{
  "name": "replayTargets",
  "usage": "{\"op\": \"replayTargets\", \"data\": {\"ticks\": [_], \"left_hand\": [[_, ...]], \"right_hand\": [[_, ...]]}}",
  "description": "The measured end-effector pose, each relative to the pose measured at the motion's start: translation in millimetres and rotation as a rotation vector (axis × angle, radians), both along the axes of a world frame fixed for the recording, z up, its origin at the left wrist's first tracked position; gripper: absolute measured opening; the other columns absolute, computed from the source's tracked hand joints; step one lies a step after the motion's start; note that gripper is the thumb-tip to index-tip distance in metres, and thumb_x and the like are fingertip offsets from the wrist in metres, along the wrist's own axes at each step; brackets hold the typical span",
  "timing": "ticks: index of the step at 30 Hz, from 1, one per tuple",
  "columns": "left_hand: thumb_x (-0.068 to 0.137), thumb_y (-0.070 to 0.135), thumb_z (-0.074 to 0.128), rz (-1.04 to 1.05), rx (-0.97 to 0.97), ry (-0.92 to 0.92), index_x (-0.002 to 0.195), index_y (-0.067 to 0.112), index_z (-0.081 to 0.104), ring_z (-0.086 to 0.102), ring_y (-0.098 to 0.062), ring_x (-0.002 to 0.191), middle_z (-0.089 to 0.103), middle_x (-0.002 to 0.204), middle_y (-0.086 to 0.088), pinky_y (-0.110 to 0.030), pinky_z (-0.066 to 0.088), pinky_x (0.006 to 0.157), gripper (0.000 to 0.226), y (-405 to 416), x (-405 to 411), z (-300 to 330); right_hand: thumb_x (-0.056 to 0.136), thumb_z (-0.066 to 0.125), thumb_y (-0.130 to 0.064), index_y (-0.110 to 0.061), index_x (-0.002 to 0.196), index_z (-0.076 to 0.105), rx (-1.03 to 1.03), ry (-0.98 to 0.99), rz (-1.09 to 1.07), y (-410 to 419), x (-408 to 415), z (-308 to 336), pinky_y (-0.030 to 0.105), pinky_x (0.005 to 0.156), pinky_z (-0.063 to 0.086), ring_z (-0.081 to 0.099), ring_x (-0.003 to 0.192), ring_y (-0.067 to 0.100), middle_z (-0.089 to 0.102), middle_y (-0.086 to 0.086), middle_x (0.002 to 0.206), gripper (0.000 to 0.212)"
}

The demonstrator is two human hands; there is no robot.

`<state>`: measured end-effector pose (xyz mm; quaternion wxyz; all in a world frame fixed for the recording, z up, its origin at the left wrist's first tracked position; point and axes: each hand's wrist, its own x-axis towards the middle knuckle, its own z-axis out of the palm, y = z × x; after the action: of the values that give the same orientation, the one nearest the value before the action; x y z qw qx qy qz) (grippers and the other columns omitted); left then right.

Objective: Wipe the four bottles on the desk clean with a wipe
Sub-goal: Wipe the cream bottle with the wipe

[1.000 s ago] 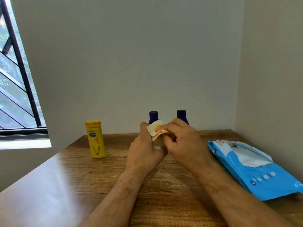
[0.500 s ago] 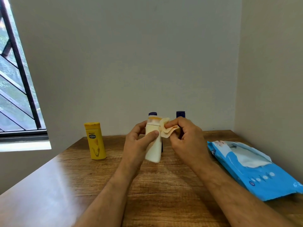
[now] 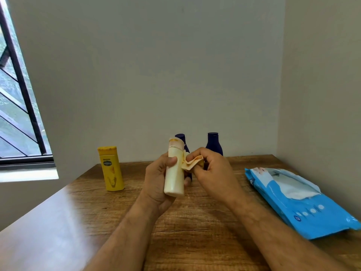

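Note:
My left hand [image 3: 156,178] grips a cream-white bottle [image 3: 174,177] upright above the desk, its cap smeared orange. Pinched in my right hand [image 3: 213,173] is a crumpled, orange-stained wipe [image 3: 192,163], pressed against the bottle's right side near the neck. A yellow bottle [image 3: 111,168] stands on the wooden desk [image 3: 195,227] to the left. Two dark blue bottles stand by the back wall: one [image 3: 181,139] mostly hidden behind the held bottle, the other [image 3: 213,142] partly behind my right hand.
A blue pack of wet wipes [image 3: 298,200] lies open on the desk's right side, a white wipe showing at its opening. Walls close in behind and on the right. A barred window [image 3: 17,106] is at the left.
My left hand has turned the white bottle upright and into plain view. The wipe has slid from over the cap down to the bottle's right side.

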<state>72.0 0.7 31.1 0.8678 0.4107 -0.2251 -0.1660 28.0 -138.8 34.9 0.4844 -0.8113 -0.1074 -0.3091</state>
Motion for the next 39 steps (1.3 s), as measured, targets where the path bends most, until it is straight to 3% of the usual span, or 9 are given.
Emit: {"op": "replayTargets", "data": {"ticks": [7,11,16,19,22,25,29,32,39], "left_hand": [[0.095,0.022,0.043,0.180,-0.012,0.069,0.122,0.005,0.057,0.072,-0.029,0.083,0.074,0.097,-0.017,-0.040,0.060,0.066,0.035,2,3,3],[0.099,0.025,0.043,0.284,-0.089,0.116,0.115,0.012,0.055,0.071,-0.026,0.084,0.075,0.092,-0.015,-0.036,0.060,0.067,0.024,2,7,5],[0.098,0.027,0.054,0.399,-0.181,0.247,0.142,0.012,0.043,0.070,-0.031,0.095,0.064,0.125,-0.023,-0.038,0.062,0.059,0.048,2,24,-1],[0.098,0.024,0.056,0.432,-0.190,0.254,0.148,0.020,0.038,0.068,-0.035,0.103,0.055,0.137,-0.026,-0.038,0.059,0.059,0.053,-4,28,-7],[0.101,0.018,0.053,0.493,-0.180,0.234,0.145,0.017,0.039,0.069,-0.031,0.090,0.056,0.133,-0.027,-0.034,0.058,0.055,0.047,-9,30,-12],[0.098,0.012,0.056,0.531,-0.144,0.311,0.143,0.012,0.046,0.070,-0.026,0.071,0.062,0.120,-0.026,-0.032,0.056,0.051,0.046,-8,33,-11],[0.100,0.016,0.053,0.394,-0.105,0.349,0.130,0.001,0.055,0.070,-0.024,0.060,0.067,0.084,-0.017,-0.031,0.057,0.048,0.034,-8,21,-3],[0.100,0.019,0.054,0.256,-0.140,0.303,0.132,-0.002,0.054,0.072,-0.026,0.071,0.069,0.089,-0.018,-0.034,0.061,0.054,0.038,-7,13,-1],[0.101,0.014,0.055,0.276,-0.170,0.271,0.131,-0.005,0.056,0.074,-0.023,0.073,0.072,0.094,-0.020,-0.031,0.063,0.059,0.035,-9,7,2]], "right_hand": [[0.092,0.067,-0.019,-0.036,0.088,0.069,-0.043,0.003,0.018,1,-1,2,0.009,0.057,0.047,0.061,0.072,-0.004,0.067,-0.018,0.085,0.018],[0.089,0.070,-0.016,-0.036,0.084,0.067,-0.047,-0.027,0.029,2,-3,3,0.012,0.055,0.050,0.063,0.068,0.005,0.068,-0.015,0.074,0.020],[0.092,0.069,-0.020,-0.037,0.093,0.067,-0.031,-0.122,-0.009,10,-4,1,0.012,0.052,0.046,0.059,0.062,0.005,0.067,-0.018,0.079,0.017],[0.093,0.066,-0.018,-0.027,0.101,0.070,-0.064,-0.164,-0.025,14,-7,0,0.009,0.058,0.045,0.060,0.069,-0.004,0.066,-0.017,0.084,0.013],[0.092,0.067,-0.019,-0.025,0.104,0.072,-0.144,-0.142,-0.008,17,-10,-1,0.008,0.064,0.045,0.059,0.076,-0.009,0.065,-0.019,0.090,0.015],[0.090,0.070,-0.027,-0.028,0.105,0.074,-0.241,-0.102,0.043,22,-9,-4,0.015,0.071,0.052,0.063,0.081,-0.001,0.068,-0.018,0.095,0.015],[0.088,0.071,-0.026,-0.029,0.102,0.074,-0.293,-0.128,0.039,19,-8,-2,0.015,0.066,0.051,0.063,0.076,0.003,0.070,-0.017,0.092,0.015],[0.086,0.073,-0.020,-0.027,0.100,0.075,-0.253,-0.171,-0.004,12,-10,1,0.010,0.062,0.047,0.063,0.074,0.000,0.070,-0.019,0.091,0.016],[0.090,0.067,-0.014,-0.026,0.102,0.073,-0.144,-0.215,-0.115,10,-10,2,0.010,0.055,0.043,0.060,0.067,0.000,0.064,-0.020,0.085,0.018]]}}
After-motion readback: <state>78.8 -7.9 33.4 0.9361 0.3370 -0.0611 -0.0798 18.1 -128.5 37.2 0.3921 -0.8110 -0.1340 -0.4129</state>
